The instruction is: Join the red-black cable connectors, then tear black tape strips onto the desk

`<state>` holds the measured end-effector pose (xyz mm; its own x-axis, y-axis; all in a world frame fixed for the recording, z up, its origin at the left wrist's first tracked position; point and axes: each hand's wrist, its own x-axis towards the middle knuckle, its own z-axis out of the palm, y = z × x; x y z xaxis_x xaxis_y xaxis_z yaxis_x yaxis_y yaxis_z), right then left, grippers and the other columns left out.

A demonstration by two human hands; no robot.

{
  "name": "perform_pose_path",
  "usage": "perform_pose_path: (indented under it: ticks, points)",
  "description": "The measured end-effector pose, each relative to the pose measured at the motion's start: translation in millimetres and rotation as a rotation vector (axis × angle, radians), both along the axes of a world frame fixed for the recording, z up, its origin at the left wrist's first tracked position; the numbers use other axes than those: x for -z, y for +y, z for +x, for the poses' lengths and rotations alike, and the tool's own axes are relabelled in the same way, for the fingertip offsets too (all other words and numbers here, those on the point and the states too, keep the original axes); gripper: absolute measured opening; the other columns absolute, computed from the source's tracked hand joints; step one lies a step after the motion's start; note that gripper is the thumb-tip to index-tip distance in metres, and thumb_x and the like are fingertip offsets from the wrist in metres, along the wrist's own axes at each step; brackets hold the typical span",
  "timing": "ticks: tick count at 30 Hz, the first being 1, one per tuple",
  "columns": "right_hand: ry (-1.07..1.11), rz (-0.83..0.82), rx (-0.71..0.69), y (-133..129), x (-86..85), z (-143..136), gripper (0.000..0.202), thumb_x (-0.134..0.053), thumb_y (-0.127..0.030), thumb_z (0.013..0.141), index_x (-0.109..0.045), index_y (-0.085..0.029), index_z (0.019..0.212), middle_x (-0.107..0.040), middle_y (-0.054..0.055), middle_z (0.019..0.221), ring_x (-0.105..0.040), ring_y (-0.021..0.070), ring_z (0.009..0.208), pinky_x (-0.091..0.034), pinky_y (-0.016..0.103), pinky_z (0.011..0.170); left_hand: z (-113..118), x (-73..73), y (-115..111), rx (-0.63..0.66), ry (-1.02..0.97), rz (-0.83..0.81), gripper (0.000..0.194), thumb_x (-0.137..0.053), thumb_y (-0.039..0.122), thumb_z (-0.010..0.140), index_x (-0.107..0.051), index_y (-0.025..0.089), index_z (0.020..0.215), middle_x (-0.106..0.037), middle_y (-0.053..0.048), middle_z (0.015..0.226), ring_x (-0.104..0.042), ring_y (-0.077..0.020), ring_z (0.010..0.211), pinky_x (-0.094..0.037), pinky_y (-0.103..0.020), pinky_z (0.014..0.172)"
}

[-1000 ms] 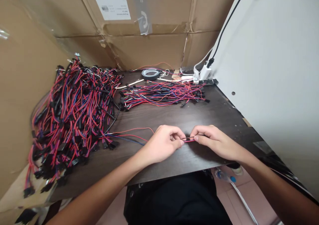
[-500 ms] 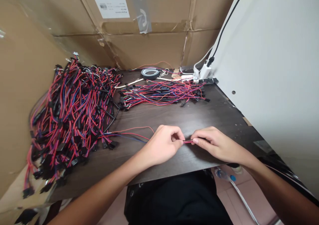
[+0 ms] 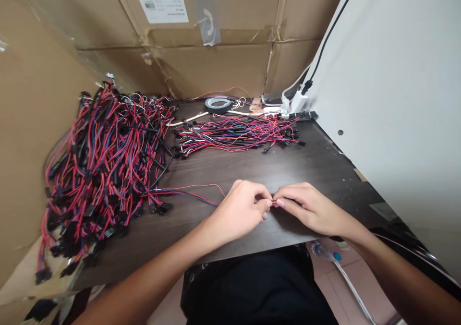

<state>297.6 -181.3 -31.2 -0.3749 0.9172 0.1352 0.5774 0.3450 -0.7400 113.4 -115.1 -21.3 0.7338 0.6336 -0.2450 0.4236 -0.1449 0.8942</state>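
Red and blue wires (image 3: 190, 194) run from the big heap at the left, over the dark table, into my left hand (image 3: 245, 204). My left thumb and forefinger pinch them near the table's front edge. Close beside it, my right hand (image 3: 312, 207) pinches the same wires between thumb and fingertips. Only a short reddish stretch shows between the two hands, whose fingertips nearly touch. The wires' ends are hidden inside my fingers.
A large heap of wire harnesses (image 3: 104, 162) with black connectors fills the left side. A flatter bundle of harnesses (image 3: 234, 135) lies farther back. Behind it are a tape roll (image 3: 218, 105) and a white plug adapter (image 3: 298, 101). Cardboard (image 3: 223, 70) and a white panel (image 3: 396, 99) bound the table.
My left hand has moved slightly right along the wires, narrowing the gap to my right hand. The right hand stays nearly in place.
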Motion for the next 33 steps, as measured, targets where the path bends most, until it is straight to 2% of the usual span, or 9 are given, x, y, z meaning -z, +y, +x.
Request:
perform_pose_path:
  ticks: [6,9,14,17,20,24,26,29,33]
  points:
    - [-0.078,-0.061,0.001,1,0.3,2,0.035,-0.038,-0.030,0.099,-0.058,-0.015,0.075,-0.055,0.001,0.062,-0.049,0.0120,0.057,-0.033,0.024,0.057,1,-0.3,-4,-0.053,0.023,-0.164,0.014,-0.054,0.015,0.082,-0.060,0.012,0.070,-0.060,0.000,0.054,-0.059,-0.0123,0.044,-0.046,-0.019,0.043]
    - [-0.030,-0.123,0.021,0,-0.7,3,0.037,-0.038,-0.034,0.099,-0.057,-0.016,0.073,-0.051,-0.001,0.060,-0.046,0.0112,0.055,-0.031,0.023,0.055,1,-3.0,-1,-0.026,0.043,-0.156,0.013,-0.058,0.013,0.080,-0.061,0.012,0.068,-0.058,0.001,0.052,-0.054,-0.0093,0.042,-0.040,-0.016,0.041]
    - [0.083,-0.158,0.037,2,1.6,6,0.037,-0.040,-0.037,0.099,-0.061,-0.015,0.078,-0.058,0.000,0.065,-0.051,0.0115,0.059,-0.034,0.023,0.057,1,-6.0,5,0.000,0.040,-0.148,0.013,-0.060,0.008,0.078,-0.062,0.012,0.065,-0.061,0.000,0.055,-0.052,-0.0077,0.045,-0.040,-0.016,0.046]
    - [0.091,-0.138,0.002,3,3.6,9,0.031,-0.042,-0.035,0.099,-0.064,-0.016,0.089,-0.064,0.002,0.074,-0.056,0.0122,0.065,-0.037,0.023,0.062,-1,-6.7,4,0.020,0.048,-0.136,0.015,-0.057,0.008,0.079,-0.062,0.012,0.066,-0.062,0.000,0.057,-0.052,-0.0079,0.046,-0.040,-0.017,0.048]
    - [0.095,-0.086,-0.019,3,3.9,10,0.024,-0.045,-0.031,0.098,-0.063,-0.016,0.094,-0.066,0.002,0.079,-0.058,0.0116,0.067,-0.039,0.022,0.063,-3,-6.7,2,0.047,0.067,-0.060,0.016,-0.056,0.010,0.082,-0.063,0.012,0.069,-0.063,0.000,0.059,-0.052,-0.0084,0.048,-0.040,-0.019,0.050]
    - [0.057,-0.055,-0.035,4,1.0,10,0.022,-0.044,-0.025,0.098,-0.061,-0.016,0.088,-0.059,-0.002,0.063,-0.051,0.0095,0.054,-0.036,0.021,0.056,-5,-4.1,-2,0.104,0.078,0.235,0.014,-0.054,0.009,0.085,-0.064,0.014,0.075,-0.064,0.000,0.067,-0.056,-0.0112,0.060,-0.042,-0.022,0.062]
    - [0.045,-0.060,-0.054,3,-0.8,9,0.021,-0.042,-0.020,0.097,-0.059,-0.017,0.086,-0.060,-0.002,0.063,-0.052,0.0095,0.054,-0.036,0.021,0.057,-7,-2.2,-3,0.127,0.062,0.345,0.014,-0.054,0.008,0.086,-0.064,0.015,0.080,-0.065,0.000,0.073,-0.058,-0.0127,0.067,-0.043,-0.024,0.070]
    - [-0.006,-0.066,-0.050,2,-1.9,6,0.022,-0.039,-0.017,0.096,-0.057,-0.017,0.084,-0.063,0.000,0.071,-0.056,0.0113,0.063,-0.038,0.022,0.063,-9,0.4,-5,0.126,0.031,0.392,0.016,-0.053,0.005,0.086,-0.064,0.015,0.085,-0.066,0.000,0.076,-0.058,-0.0135,0.071,-0.044,-0.025,0.075]
    - [-0.124,-0.055,-0.013,1,-0.9,-1,0.023,-0.035,-0.016,0.095,-0.057,-0.017,0.087,-0.062,0.002,0.073,-0.055,0.0144,0.065,-0.036,0.025,0.061,-12,3.1,-4,0.089,-0.027,0.455,0.017,-0.054,0.001,0.084,-0.066,0.014,0.086,-0.067,-0.001,0.076,-0.059,-0.0136,0.069,-0.045,-0.024,0.074]
